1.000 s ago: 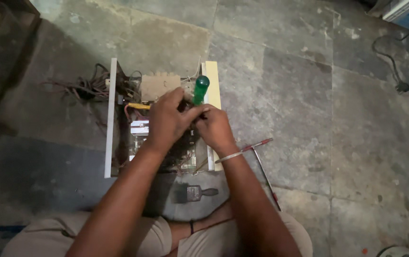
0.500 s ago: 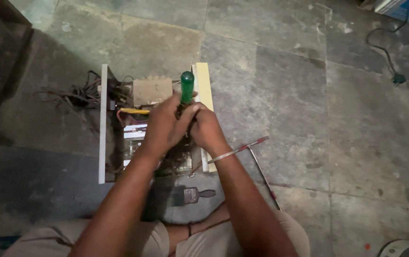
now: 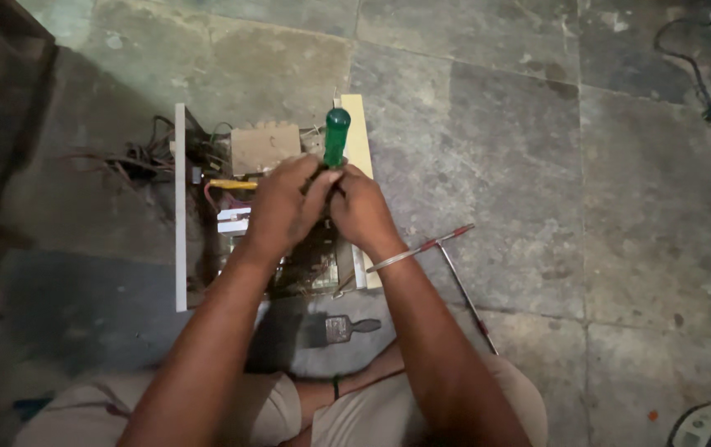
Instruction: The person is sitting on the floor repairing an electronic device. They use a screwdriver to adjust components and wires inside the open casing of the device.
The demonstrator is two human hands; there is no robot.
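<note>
An opened electrical unit (image 3: 244, 157) with wires, a beige block and a circuit board lies on the stone floor between two pale side panels. A green-handled screwdriver (image 3: 336, 135) stands upright over its right part. My left hand (image 3: 288, 205) and my right hand (image 3: 361, 209) are pressed together around the lower part of the screwdriver, fingers closed on it. The tip and the spot it touches are hidden under my hands. A thin bangle sits on my right wrist.
A small paintbrush (image 3: 347, 327) lies on the floor just in front of the unit. A long thin metal rod with a red end (image 3: 463, 285) lies to the right. A black cable with a plug (image 3: 707, 103) is at far right. My folded legs fill the bottom.
The view has drifted a little, so the unit and hands sit slightly lower left. Both hands stay clasped on the screwdriver, which stands a bit more upright.
</note>
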